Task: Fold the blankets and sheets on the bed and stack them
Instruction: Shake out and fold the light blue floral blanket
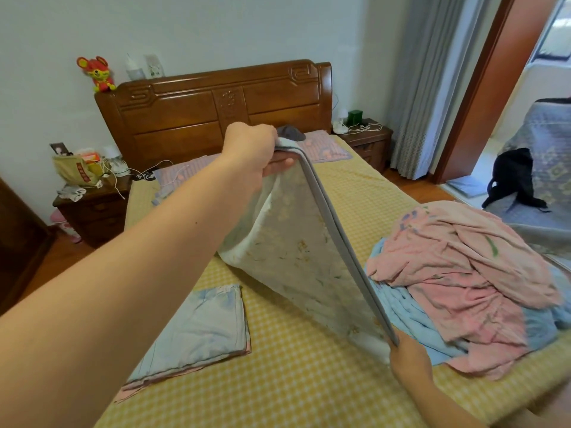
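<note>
While left hand [251, 149] and right hand [409, 359] each grip it, the floral quilt's [296, 242] edge slants headboard-to-foot.

This was a bedroom in a home. A bed [355, 193] with a carved wooden headboard [216, 109] stood in the middle of the frame, nightstands [92, 208] on both sides, grey curtains [432, 88] at upper right, and a red toy mouse [97, 74] at upper left.

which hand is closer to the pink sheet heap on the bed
Right. The right hand grips the quilt edge just beside the pink sheet heap; the left hand holds the far end, toward the headboard.
</note>
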`<action>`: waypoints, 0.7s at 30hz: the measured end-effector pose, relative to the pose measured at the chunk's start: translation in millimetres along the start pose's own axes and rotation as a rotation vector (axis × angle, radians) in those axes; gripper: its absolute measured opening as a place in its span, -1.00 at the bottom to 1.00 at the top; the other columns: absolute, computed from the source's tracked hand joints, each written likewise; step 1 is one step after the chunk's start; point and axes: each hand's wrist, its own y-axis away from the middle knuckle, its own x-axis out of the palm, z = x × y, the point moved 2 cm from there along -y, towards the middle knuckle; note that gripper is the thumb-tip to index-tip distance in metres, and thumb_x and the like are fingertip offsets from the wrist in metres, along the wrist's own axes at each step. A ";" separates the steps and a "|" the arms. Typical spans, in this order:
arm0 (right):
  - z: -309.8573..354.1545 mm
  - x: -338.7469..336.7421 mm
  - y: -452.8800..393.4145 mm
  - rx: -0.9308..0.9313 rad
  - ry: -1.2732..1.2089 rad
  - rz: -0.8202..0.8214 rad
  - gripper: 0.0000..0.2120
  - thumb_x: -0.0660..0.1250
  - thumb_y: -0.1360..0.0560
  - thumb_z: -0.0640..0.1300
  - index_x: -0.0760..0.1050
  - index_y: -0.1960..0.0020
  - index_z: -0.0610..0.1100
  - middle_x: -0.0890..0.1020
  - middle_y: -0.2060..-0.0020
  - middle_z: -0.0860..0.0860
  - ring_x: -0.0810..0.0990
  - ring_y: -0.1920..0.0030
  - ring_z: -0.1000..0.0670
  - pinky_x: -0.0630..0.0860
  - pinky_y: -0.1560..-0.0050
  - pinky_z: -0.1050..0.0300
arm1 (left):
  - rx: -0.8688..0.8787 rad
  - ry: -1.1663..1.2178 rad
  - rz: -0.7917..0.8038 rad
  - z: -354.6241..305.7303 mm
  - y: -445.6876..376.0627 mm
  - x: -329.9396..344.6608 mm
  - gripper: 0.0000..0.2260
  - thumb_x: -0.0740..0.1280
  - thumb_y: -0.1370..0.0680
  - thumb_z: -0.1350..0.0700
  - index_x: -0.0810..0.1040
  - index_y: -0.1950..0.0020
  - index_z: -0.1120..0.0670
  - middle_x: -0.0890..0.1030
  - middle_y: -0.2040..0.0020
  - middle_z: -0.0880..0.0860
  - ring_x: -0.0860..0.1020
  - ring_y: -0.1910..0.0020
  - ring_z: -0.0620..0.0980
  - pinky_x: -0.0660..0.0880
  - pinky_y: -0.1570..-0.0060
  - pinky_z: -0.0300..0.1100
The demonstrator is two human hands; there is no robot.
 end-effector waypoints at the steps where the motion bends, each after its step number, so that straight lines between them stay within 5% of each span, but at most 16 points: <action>1: 0.1 -4.3 -3.1 0.025 0.026 0.093 -0.76 0.22 -0.57 -0.22 0.56 -0.19 -0.09 0.55 0.26 0.02 0.53 0.24 -0.05 0.54 0.20 0.01 | 0.037 -0.055 0.034 3.4 5.0 0.1 -0.67 0.23 -0.64 0.33 0.37 -0.40 0.17 0.62 -0.10 0.25 0.73 0.19 0.19 0.69 0.29 -0.04; 4: 31.5 -37.5 6.8 -0.042 -0.141 0.365 -0.42 0.40 -0.44 -0.14 0.36 -0.43 -0.13 0.56 -0.09 -0.04 0.56 -0.06 -0.08 0.56 -0.05 0.03 | 0.052 -0.175 0.212 24.5 28.4 4.2 -0.61 0.18 -0.64 0.37 0.42 -0.45 0.13 0.63 -0.11 0.27 0.72 0.21 0.21 0.69 0.23 0.05; 6: 71.1 -84.1 25.0 -0.232 -0.394 0.347 -0.17 0.50 -0.40 -0.09 0.19 -0.57 -0.01 0.41 -0.38 0.06 0.43 -0.36 0.01 0.46 -0.27 0.07 | -0.033 -0.257 0.344 44.9 48.1 12.3 -0.78 0.17 -0.67 0.34 0.56 -0.23 0.27 0.67 -0.04 0.30 0.72 0.18 0.20 0.69 0.18 0.02; 8: 111.7 -139.3 47.7 -0.499 -0.524 0.234 -0.15 0.52 -0.44 -0.06 0.13 -0.59 0.15 0.27 -0.47 0.27 0.26 -0.46 0.23 0.30 -0.41 0.17 | -0.083 -0.384 0.465 68.7 64.7 25.3 -0.79 0.17 -0.68 0.28 0.58 -0.15 0.30 0.69 0.03 0.26 0.72 0.07 0.21 0.69 0.09 0.00; 10: 140.4 -183.5 66.0 -0.709 -0.596 0.151 -0.26 0.53 -0.44 -0.13 0.28 -0.49 0.20 0.39 -0.35 0.42 0.33 -0.36 0.39 0.31 -0.32 0.37 | -0.067 -0.492 0.569 89.8 79.0 43.7 -0.79 0.20 -0.67 0.24 0.60 -0.11 0.30 0.71 0.07 0.24 0.71 0.03 0.21 0.67 -0.03 0.08; 12: 155.7 -203.1 73.8 -0.797 -0.544 0.138 -0.46 0.52 -0.42 -0.18 0.42 -0.21 0.30 0.56 -0.02 0.48 0.52 -0.09 0.42 0.43 -0.01 0.46 | 0.035 -0.621 0.600 104.1 85.9 63.3 -0.77 0.23 -0.65 0.17 0.65 -0.02 0.25 0.72 0.08 0.22 0.70 0.01 0.19 0.63 -0.10 0.12; 15: 149.2 -200.0 65.8 -0.766 -0.592 0.122 -0.59 0.47 -0.35 -0.08 0.48 -0.07 0.32 0.63 0.05 0.29 0.62 0.00 0.23 0.53 0.05 0.28 | 0.229 -0.864 0.548 111.9 93.9 84.7 -0.77 0.22 -0.64 0.09 0.64 0.01 0.13 0.69 0.07 0.11 0.65 0.03 0.07 0.58 -0.01 -0.03; 18: 131.9 -195.2 51.6 -0.726 -0.647 0.109 -0.73 0.35 -0.41 -0.22 0.56 0.10 0.17 0.61 0.25 0.22 0.56 0.16 0.27 0.46 0.17 0.33 | 0.356 -1.007 0.543 122.2 108.8 98.6 -0.82 0.25 -0.61 -0.04 0.58 0.05 0.00 0.63 0.14 -0.05 0.58 0.10 -0.05 0.47 0.18 -0.15; 21: 117.4 -199.6 33.5 -0.724 -0.579 0.174 -0.60 0.32 -0.52 -0.42 0.44 0.21 0.10 0.48 0.38 0.23 0.51 0.34 0.41 0.42 0.28 0.45 | 0.498 -1.040 0.494 128.3 110.4 111.6 -0.77 0.26 -0.59 -0.18 0.55 0.03 -0.04 0.62 0.22 -0.07 0.57 0.16 -0.06 0.44 0.24 -0.12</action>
